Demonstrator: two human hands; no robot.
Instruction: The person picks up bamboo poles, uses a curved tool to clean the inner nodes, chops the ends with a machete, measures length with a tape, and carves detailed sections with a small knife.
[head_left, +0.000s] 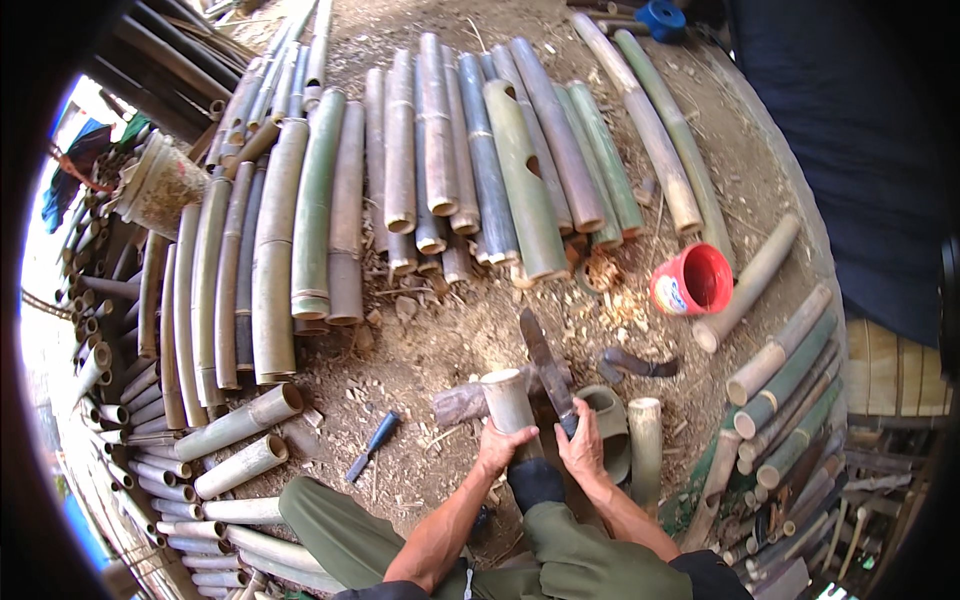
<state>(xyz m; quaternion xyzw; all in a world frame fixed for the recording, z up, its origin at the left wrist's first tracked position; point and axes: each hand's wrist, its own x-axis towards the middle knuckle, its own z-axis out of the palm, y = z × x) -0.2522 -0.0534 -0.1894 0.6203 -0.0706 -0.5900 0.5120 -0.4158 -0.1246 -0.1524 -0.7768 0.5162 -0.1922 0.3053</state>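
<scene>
Left hand (508,446) grasps bamboo tube (508,403) near right leg (585,548), toward near edge of ground (440,330), seemingly steadying it. Right hand (584,442) grips knife (545,362) by handle, blade pointing forward, presumably for control. Wooden block (461,404) lies by tube, perhaps as support.

Even, soft daylight; left edge blown out white, fisheye curvature, blackened corners

Brown dirt ground (455,325), scattered pale wood shavings (622,312), a blue-handled chisel (380,433), a short log (460,404), a dark curved object (642,364), a red bucket (675,285) just beside a lone bamboo length (750,283), two long poles (650,122) side by side
</scene>
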